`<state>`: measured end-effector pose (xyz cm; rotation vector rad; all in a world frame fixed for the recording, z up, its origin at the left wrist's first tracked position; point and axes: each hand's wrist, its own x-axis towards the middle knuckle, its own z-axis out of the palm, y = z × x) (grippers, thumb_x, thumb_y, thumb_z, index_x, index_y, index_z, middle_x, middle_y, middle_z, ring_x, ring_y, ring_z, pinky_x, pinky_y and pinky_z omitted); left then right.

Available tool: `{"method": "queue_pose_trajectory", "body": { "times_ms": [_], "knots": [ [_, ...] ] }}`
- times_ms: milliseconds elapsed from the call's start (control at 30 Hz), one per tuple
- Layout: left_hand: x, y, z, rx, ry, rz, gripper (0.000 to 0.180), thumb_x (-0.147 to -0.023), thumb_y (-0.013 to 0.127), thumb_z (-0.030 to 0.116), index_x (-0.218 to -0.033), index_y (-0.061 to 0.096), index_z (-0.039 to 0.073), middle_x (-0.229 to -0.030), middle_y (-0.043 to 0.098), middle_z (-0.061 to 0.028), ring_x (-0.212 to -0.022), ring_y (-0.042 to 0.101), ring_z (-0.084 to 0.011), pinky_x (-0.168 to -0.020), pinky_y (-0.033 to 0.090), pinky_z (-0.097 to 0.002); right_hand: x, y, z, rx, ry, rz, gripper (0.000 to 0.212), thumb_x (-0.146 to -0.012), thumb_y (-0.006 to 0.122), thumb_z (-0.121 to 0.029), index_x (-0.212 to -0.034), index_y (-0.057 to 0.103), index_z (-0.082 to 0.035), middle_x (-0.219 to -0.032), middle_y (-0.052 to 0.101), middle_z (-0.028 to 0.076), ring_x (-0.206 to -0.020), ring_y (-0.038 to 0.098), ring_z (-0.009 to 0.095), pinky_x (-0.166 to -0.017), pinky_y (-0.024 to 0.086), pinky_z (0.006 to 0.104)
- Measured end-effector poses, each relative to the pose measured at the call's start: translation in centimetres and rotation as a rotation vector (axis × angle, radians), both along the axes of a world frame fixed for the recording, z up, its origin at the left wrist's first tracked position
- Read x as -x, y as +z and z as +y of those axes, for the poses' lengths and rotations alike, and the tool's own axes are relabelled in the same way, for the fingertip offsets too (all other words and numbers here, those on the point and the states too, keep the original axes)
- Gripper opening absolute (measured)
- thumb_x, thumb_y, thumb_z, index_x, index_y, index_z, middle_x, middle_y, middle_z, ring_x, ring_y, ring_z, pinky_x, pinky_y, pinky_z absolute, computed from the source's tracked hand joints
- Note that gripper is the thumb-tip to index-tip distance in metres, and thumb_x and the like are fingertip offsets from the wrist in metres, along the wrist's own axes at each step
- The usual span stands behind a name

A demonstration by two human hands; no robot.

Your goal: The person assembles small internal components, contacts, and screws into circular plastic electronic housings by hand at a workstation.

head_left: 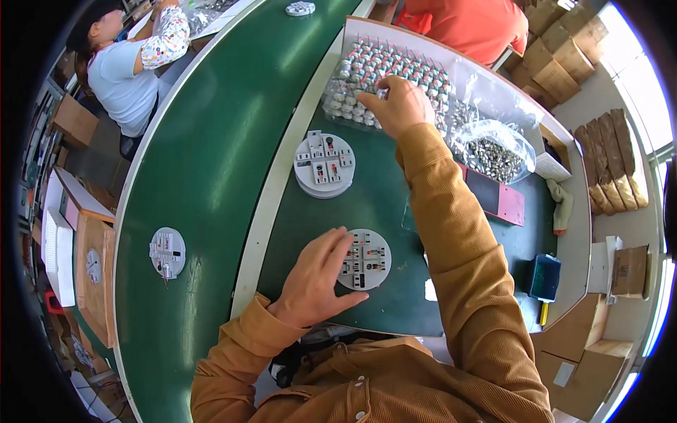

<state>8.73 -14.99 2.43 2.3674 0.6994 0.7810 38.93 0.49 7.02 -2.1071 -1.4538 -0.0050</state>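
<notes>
On the green work table, my left hand (315, 276) lies with its fingers stretched over the left edge of a round white disc (375, 262), which carries small blocks with red and black bits. My right hand (405, 106) reaches over a clear tray (343, 120) at the back. Its thumb and index finger are apart, close above the rows of small white and silver cylindrical parts (416, 72) with thin red wires. I see nothing held between those fingertips. The other right-hand fingers are partly hidden. A stack of similar round discs (324, 163) sits between the two hands, to the left.
A green conveyor belt (204, 176) curves along the left, bearing another disc (168, 252). Right of the tray are a plastic bag of metal pieces (497, 156), a pink-and-black flat box (504, 202), a glove (562, 206) and a dark bin (544, 275). Two people sit beyond.
</notes>
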Motion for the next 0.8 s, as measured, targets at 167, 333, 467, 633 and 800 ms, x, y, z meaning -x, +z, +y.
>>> {"method": "queue_pose_trajectory", "body": {
  "times_ms": [167, 333, 467, 633, 800],
  "knots": [
    [0.9, -1.6, -0.5, 0.072, -0.102, 0.105, 0.105, -0.077, 0.097, 0.029, -0.163, 0.047, -0.004, -0.167, 0.050, -0.0260, -0.152, 0.051, -0.0446, -0.131, 0.038, -0.0525, 0.7, -0.2, 0.3, 0.046, -0.013, 0.089, 0.038, -0.093, 0.085, -0.047, -0.110, 0.084, -0.013, -0.090, 0.080, 0.006, -0.081, 0.074, 0.029, -0.079, 0.060, 0.0415],
    [0.6, -2.2, 0.1, 0.106, -0.128, 0.121, 0.103, -0.077, 0.097, 0.025, -0.162, 0.046, -0.005, -0.166, 0.050, -0.0261, -0.151, 0.052, -0.0441, -0.129, 0.042, -0.0527, 0.7, 0.9, -2.8, -0.009, 0.036, 0.144, 0.035, -0.095, 0.085, -0.038, -0.115, 0.083, -0.008, -0.091, 0.079, 0.007, -0.079, 0.073, 0.026, -0.076, 0.059, 0.0386],
    [1.0, -3.4, 0.1, 0.121, -0.126, 0.084, 0.110, -0.074, 0.099, 0.022, -0.164, 0.042, -0.005, -0.163, 0.051, -0.0274, -0.150, 0.053, -0.0441, -0.130, 0.041, -0.0523, 3.6, -0.1, -13.9, 0.006, 0.350, 0.167, 0.024, -0.096, 0.083, -0.010, -0.118, 0.080, -0.001, -0.101, 0.080, 0.008, -0.080, 0.072, 0.026, -0.076, 0.058, 0.0348],
    [-0.1, -4.1, 0.3, 0.059, -0.147, 0.146, 0.120, -0.071, 0.101, 0.019, -0.169, 0.036, -0.005, -0.157, 0.053, -0.0262, -0.149, 0.052, -0.0427, -0.131, 0.039, -0.0526, 2.5, -7.0, -20.3, 0.043, 0.471, 0.059, 0.026, -0.092, 0.082, 0.001, -0.118, 0.080, 0.000, -0.108, 0.079, 0.009, -0.082, 0.071, 0.025, -0.078, 0.058, 0.0338],
    [0.9, -4.5, 0.2, 0.204, -0.147, 0.069, 0.124, -0.068, 0.100, 0.010, -0.172, 0.034, -0.003, -0.160, 0.054, -0.0247, -0.148, 0.054, -0.0425, -0.128, 0.042, -0.0507, 3.4, -6.6, -21.6, 0.039, 0.403, 0.166, 0.030, -0.091, 0.081, 0.004, -0.120, 0.079, 0.000, -0.110, 0.078, 0.011, -0.086, 0.071, 0.024, -0.080, 0.059, 0.0347]
  ]
}}
